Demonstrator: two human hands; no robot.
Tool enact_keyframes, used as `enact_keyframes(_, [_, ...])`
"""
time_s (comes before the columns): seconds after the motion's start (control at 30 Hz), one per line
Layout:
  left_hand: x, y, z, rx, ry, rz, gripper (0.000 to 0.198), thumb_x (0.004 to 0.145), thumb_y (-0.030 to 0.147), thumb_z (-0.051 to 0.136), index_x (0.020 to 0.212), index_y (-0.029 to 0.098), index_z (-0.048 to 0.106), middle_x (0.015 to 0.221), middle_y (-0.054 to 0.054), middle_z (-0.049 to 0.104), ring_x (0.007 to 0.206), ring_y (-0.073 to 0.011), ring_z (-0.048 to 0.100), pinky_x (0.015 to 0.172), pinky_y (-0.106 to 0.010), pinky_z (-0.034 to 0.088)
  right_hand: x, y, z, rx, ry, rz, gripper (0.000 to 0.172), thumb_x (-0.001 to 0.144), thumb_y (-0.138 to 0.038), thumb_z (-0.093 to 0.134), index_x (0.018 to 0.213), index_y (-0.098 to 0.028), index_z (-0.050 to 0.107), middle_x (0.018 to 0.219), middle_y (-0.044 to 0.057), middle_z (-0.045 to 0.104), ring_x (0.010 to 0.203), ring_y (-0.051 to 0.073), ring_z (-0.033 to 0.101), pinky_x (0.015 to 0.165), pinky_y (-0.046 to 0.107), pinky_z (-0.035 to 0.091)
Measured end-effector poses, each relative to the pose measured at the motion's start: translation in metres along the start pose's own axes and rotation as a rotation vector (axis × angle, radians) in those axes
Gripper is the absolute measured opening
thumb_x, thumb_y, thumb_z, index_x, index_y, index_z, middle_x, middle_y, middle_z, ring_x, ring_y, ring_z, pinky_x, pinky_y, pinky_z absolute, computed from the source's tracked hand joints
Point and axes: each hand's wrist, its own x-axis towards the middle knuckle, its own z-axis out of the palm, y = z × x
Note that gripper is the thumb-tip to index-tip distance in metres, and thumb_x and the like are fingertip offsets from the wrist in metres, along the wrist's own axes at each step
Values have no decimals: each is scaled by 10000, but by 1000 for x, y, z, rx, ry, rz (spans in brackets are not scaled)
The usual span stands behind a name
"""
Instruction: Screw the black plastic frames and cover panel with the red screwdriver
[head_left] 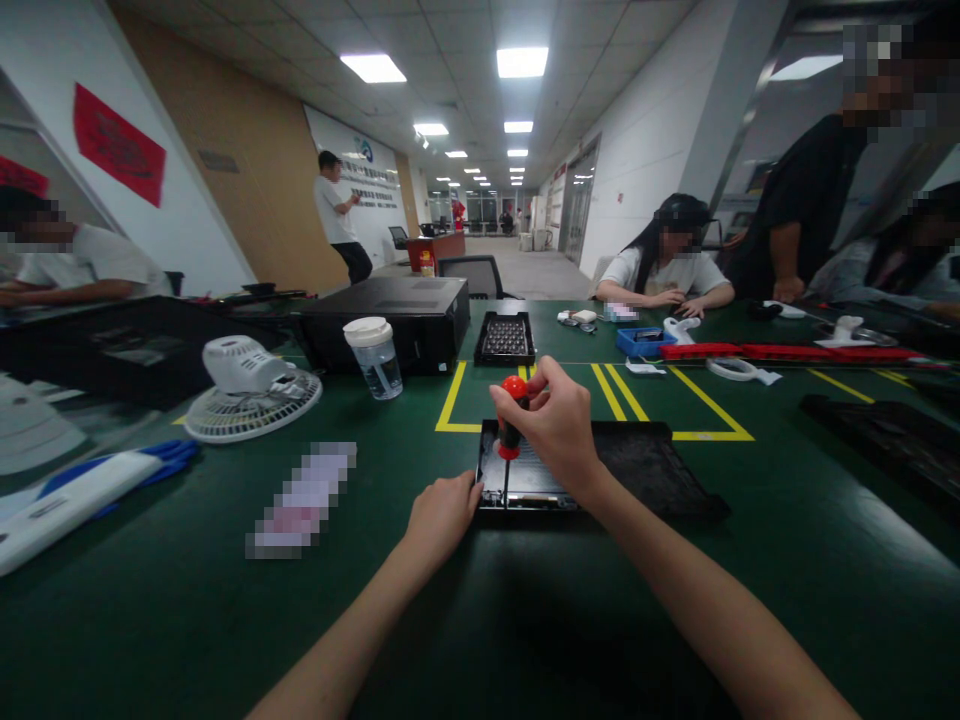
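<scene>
My right hand (559, 425) is closed around the short handle of a red-and-black screwdriver (509, 440). The screwdriver stands upright, its shaft pointing down at the left part of a flat black case (652, 465). Inside that case, a glossy dark panel (544, 470) with small metal parts along its near edge shows under my right hand. At the case's left edge, my left hand (442, 515) grips the rim with its fingertips; some of its fingers are hidden. The screw or hole under the tip is too small to make out.
Beyond the case are yellow tape lines and a black tray (504, 338) of small parts. To the left stand a lidded cup (375, 360), a white fan (251, 395) and a large black box (405, 310). A blue bin (645, 342) lies right; people sit around.
</scene>
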Motion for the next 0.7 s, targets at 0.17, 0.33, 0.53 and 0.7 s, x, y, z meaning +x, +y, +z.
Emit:
enact_keyframes(0.17, [-1, 0, -1, -9, -4, -2, 348, 884, 402, 305, 1012, 234, 581, 884, -76, 670, 807, -219, 635, 664, -300, 461, -4, -1, 3, -23, 58, 10, 360, 703, -401, 613, 638, -201, 321, 551, -53, 401, 490, 83, 394, 472, 201, 309])
enact_keyframes(0.33, [-1, 0, -1, -21, -1, -2, 347, 885, 401, 311, 1035, 236, 577, 905, -74, 670, 822, -215, 632, 683, -303, 462, -6, -2, 5, -37, 101, -6, 364, 701, -394, 617, 637, -206, 312, 542, -54, 380, 493, 91, 397, 473, 207, 313])
enact_keyframes(0.53, [-2, 3, -4, -1, -17, -17, 358, 891, 405, 303, 1043, 232, 577, 920, -81, 668, 842, -216, 631, 707, -308, 462, -9, -2, 7, -30, 128, -19, 366, 701, -408, 608, 627, -211, 308, 539, -44, 393, 502, 102, 414, 478, 219, 323])
enact_keyframes(0.7, [-3, 3, -6, -13, -41, -26, 355, 894, 398, 305, 1062, 233, 570, 947, -82, 665, 858, -205, 629, 721, -295, 459, -8, 0, 8, 18, 117, 2, 344, 699, -395, 613, 646, -209, 327, 550, -48, 395, 500, 95, 405, 472, 212, 319])
